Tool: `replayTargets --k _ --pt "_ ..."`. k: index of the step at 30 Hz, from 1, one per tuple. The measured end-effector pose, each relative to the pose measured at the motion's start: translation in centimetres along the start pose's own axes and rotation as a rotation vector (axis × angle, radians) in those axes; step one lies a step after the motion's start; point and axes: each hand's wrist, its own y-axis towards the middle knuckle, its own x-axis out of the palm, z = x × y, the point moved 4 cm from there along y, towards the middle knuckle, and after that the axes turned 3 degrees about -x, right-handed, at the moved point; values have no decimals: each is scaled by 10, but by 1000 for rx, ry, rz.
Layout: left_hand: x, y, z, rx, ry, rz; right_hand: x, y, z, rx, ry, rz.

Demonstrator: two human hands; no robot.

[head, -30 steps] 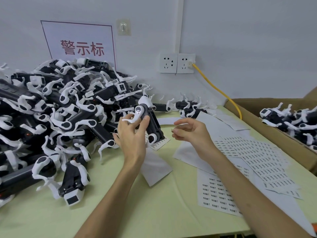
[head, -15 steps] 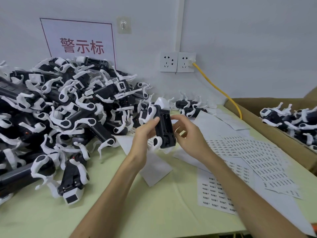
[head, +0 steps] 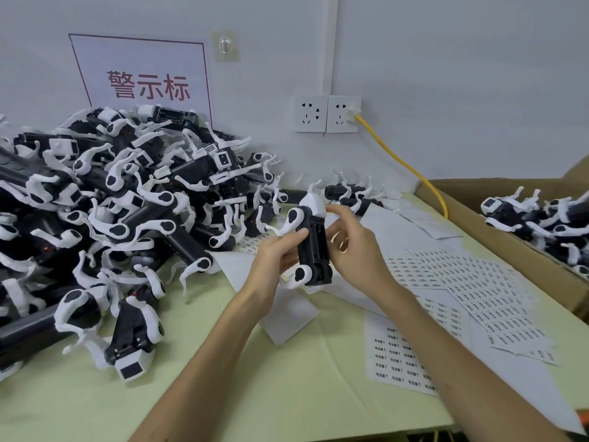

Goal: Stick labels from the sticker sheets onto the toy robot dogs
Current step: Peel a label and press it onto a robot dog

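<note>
A black-and-white toy robot dog (head: 314, 247) is held above the table's middle, belly toward me, head up. My left hand (head: 275, 260) grips its left side with thumb on the body. On the dog's right side, my right hand (head: 353, 247) has its fingers touching the black belly; I cannot tell whether a label sits under the fingertips. Sticker sheets (head: 471, 288) with rows of small printed labels lie on the table to the right. A large pile of robot dogs (head: 105, 212) fills the left side.
A cardboard box (head: 516, 237) at the right holds more robot dogs (head: 538, 218). A yellow cable (head: 404, 164) runs from the wall sockets (head: 328, 113) down behind the box. Blank backing sheets (head: 287, 314) lie under my hands. A single dog (head: 134, 339) lies near the front left.
My left hand lifted a dog off the pile's edge and turned it belly toward me. My right hand moved left from above the sheets onto the dog's belly.
</note>
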Motion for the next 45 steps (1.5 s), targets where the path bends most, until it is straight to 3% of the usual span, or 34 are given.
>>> replayTargets --k 4,6,9,12,15,31,37,41,45 --pt "0 -2 1 -22 -21 11 -2 0 0 40 12 75" --pt "-3 -1 1 -27 -58 31 -4 0 3 154 52 113" --pt "-5 -2 4 -13 -169 13 -4 1 10 410 282 143" --pt "-3 -2 9 9 -283 -9 1 -1 14 521 532 91" --pt "-1 -3 9 18 -315 -33 7 -2 13 535 658 36" --pt "0 -2 4 38 -229 -72 3 -1 13 510 668 55" --pt "-1 -1 1 34 -160 -25 -8 -2 12 478 511 354" --pt "-8 -1 6 46 -305 7 -20 1 15 539 686 409" --pt "-12 1 4 25 -383 58 -11 1 7 610 980 245"
